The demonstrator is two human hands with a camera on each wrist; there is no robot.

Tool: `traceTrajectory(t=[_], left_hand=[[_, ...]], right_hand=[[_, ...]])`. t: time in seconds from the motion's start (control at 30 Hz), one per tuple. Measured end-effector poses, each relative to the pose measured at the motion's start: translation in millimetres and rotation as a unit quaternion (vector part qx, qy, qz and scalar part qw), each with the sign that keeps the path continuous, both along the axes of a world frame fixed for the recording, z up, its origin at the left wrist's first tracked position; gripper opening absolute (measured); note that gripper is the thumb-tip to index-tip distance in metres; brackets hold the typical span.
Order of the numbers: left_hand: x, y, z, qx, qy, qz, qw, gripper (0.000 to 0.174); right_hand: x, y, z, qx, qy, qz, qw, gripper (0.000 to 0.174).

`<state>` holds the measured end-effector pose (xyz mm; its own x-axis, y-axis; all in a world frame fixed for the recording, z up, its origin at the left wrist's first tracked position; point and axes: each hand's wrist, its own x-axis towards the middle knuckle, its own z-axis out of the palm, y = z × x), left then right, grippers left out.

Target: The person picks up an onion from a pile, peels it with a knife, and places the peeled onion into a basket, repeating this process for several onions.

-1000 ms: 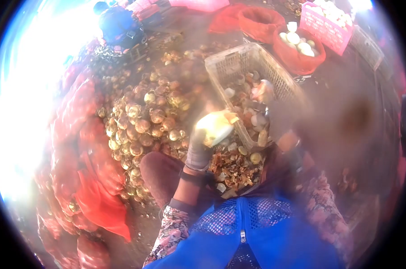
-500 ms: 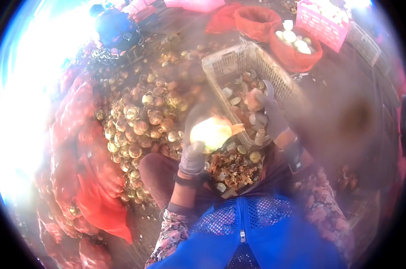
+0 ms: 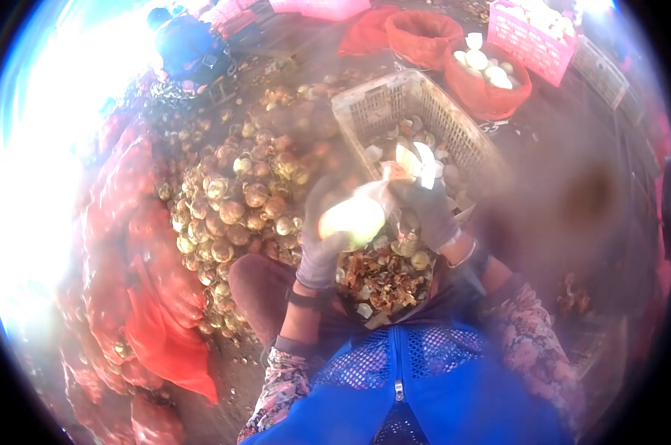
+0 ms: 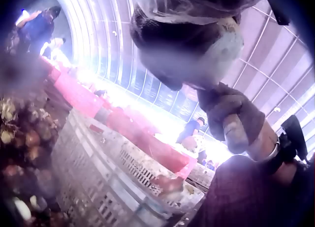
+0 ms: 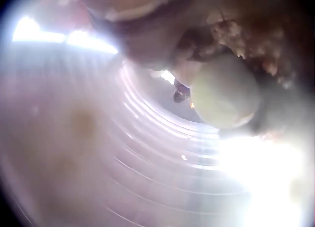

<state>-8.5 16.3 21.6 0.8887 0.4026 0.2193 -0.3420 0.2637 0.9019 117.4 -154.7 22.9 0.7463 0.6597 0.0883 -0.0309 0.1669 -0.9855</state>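
Note:
In the head view my gloved left hand (image 3: 320, 256) grips a peeled pale onion (image 3: 352, 222), its thumb lying along the near side. My gloved right hand (image 3: 428, 211) is at the onion's right, holding a small knife whose bright curved blade (image 3: 426, 165) sticks up past the fingers. A thin strip of onion skin (image 3: 383, 189) stretches from the onion to the right fingers. The left wrist view has the right hand (image 4: 234, 114) with curled fingers right at the onion (image 4: 224, 50). In the right wrist view the onion (image 5: 224, 91) appears large and pale.
A plastic crate (image 3: 365, 104) with onion scraps stands in front of me. Loose unpeeled onions (image 3: 224, 200) are heaped at left, beside red mesh sacks (image 3: 120, 245). Dry skins (image 3: 387, 285) lie before my lap. A red bag (image 3: 487, 93) of peeled onions stands behind the crate.
The right hand has come from over the crate's right side leftward to the onion, the knife with it. Skin is now drawn out between onion and right hand. The left hand has shifted slightly left.

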Motion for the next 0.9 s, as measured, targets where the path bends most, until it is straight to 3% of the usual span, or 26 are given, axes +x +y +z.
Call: traceTrajectory(t=[0.1, 0.13, 0.2, 0.3, 0.37, 0.47, 0.53, 0.67, 0.73, 0.8, 0.83, 0.9], left_hand=[[-2.1, -5.5, 2.4, -0.063, -0.015, -0.044, 0.997, 0.117], [-2.8, -7.5, 5.8, -0.085, -0.019, -0.061, 0.994, 0.118], [-2.8, -10.0, 11.0, -0.132, -0.062, -0.079, 0.986, 0.102], [-3.2, -8.1, 15.1, -0.145, -0.067, -0.081, 0.984, 0.090], [-3.6, -7.0, 16.7, -0.130, -0.043, -0.069, 0.988, 0.090], [-4.4, 0.4, 3.5, -0.075, -0.028, -0.033, 0.996, 0.089], [-4.7, -3.1, 7.1, -0.084, -0.030, -0.046, 0.995, 0.081], [3.8, -14.2, 20.1, -0.157, 0.003, -0.030, 0.987, 0.062], [11.5, -11.9, 18.2, -0.088, -0.007, -0.052, 0.995, 0.052], [19.3, -11.7, 3.6, -0.093, 0.008, -0.056, 0.994, 0.044], [22.9, -12.5, 0.0, -0.095, 0.016, -0.058, 0.994, 0.040], [16.3, -18.8, 0.4, -0.254, 0.026, -0.087, 0.963, 0.040]], right_hand=[[-3.3, 2.0, -2.0, 0.060, 0.269, -0.006, 0.961, 0.017], [-0.1, 2.6, -4.3, 0.089, 0.276, 0.009, 0.957, 0.016], [6.6, 3.6, -7.6, 0.135, 0.296, 0.035, 0.945, 0.015], [0.5, -2.1, 6.8, 0.156, 0.352, 0.064, 0.920, 0.014], [-11.7, -1.5, 23.7, 0.135, 0.299, 0.046, 0.943, 0.014], [-14.7, 6.5, 18.1, -0.009, 0.074, 0.002, 0.997, 0.016], [-14.5, 10.4, 11.8, -0.057, -0.019, -0.044, 0.997, 0.018], [-13.3, 18.1, 15.0, 0.052, 0.082, -0.122, 0.988, 0.017], [-15.0, 15.0, 30.2, 0.080, 0.148, -0.120, 0.978, 0.016], [-19.0, 7.6, 44.7, 0.072, 0.202, -0.084, 0.973, 0.019], [-19.5, 6.3, 46.3, 0.070, 0.231, -0.061, 0.969, 0.025], [-16.0, 7.7, 26.5, 0.074, 0.290, 0.009, 0.954, 0.056]])
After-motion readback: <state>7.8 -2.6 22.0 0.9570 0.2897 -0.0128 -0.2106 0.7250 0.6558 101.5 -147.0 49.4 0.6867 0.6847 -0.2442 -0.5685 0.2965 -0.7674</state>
